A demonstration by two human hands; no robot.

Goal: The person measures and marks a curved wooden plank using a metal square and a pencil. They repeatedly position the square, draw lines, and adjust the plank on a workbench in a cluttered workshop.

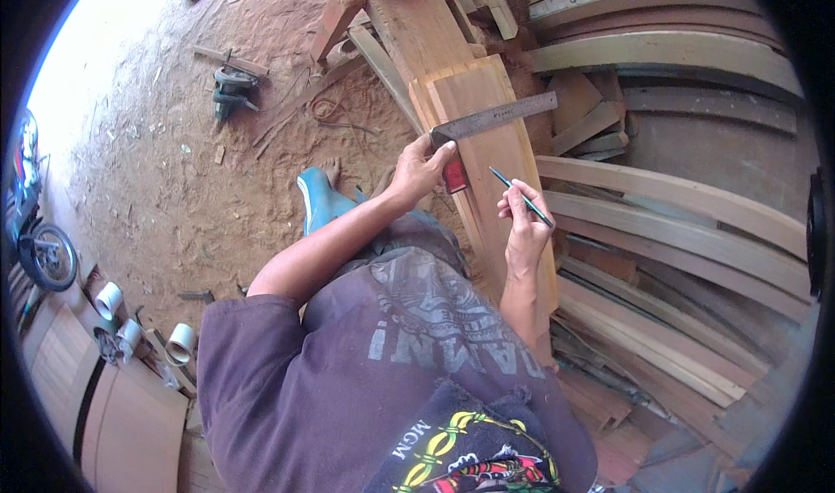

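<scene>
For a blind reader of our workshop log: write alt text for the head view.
Seen from above, a person's left hand presses a metal square with a red handle across a wooden plank, while the right hand holds a pencil just over the board. Sawdust floor, a power tool and stacked boards surround them.

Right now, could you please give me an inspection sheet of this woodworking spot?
Surface: dirt floor strewn with sawdust.
Job's things: try square laid across a reddish plank; pencil.
Clutter: stacked timber, power tool, white tape rolls.
Hands: left hand presses the square's stock; right hand holds the pencil.
Cables: a cord on the floor.
Surroundings: motorbike wheel at left.
</scene>
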